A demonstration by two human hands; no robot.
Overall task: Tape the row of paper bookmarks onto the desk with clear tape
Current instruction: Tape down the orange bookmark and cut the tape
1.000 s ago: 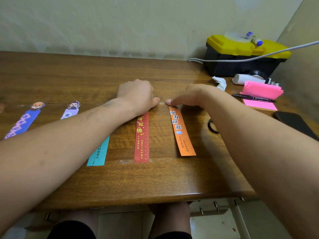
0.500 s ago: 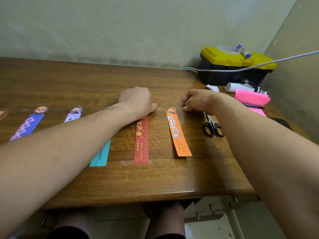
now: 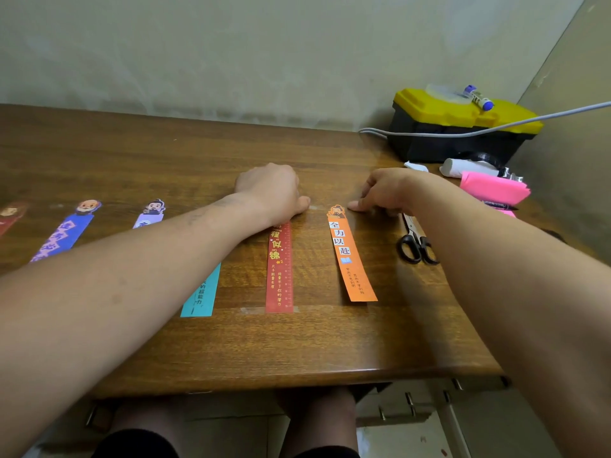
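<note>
The right hand (image 3: pixel 386 191) lies released, fingers stretched out low, with the index fingertip (image 3: pixel 353 204) touching the brown wooden desk (image 3: pixel 165 160) just right of the cartoon head that tops the long orange paper bookmark (image 3: pixel 352 256). The left hand (image 3: pixel 269 190) rests just left of that orange strip's top, covering the upper end of the dark red ruler-printed paper bookmark (image 3: pixel 279 269). Its thumb lies out along the wood, but its fingers are hidden behind its back, so I cannot tell whether they hold anything. A strip of clear tape (image 3: pixel 251 310) crosses the red one's near end, while no tape can be made out on the orange one, so fixing that strip looks like the step in hand. To do it well, keep it flat and parallel to its red neighbour, lay the tape squarely across the end, then rub outward from the middle so no air is trapped. Farther left of the orange strip lie a teal paper bookmark (image 3: pixel 201 292), a lavender one (image 3: pixel 150 214) and a purple one (image 3: pixel 62 234). Black-handled scissors (image 3: pixel 415 242) lie just right of it, within easy reach.
</note>
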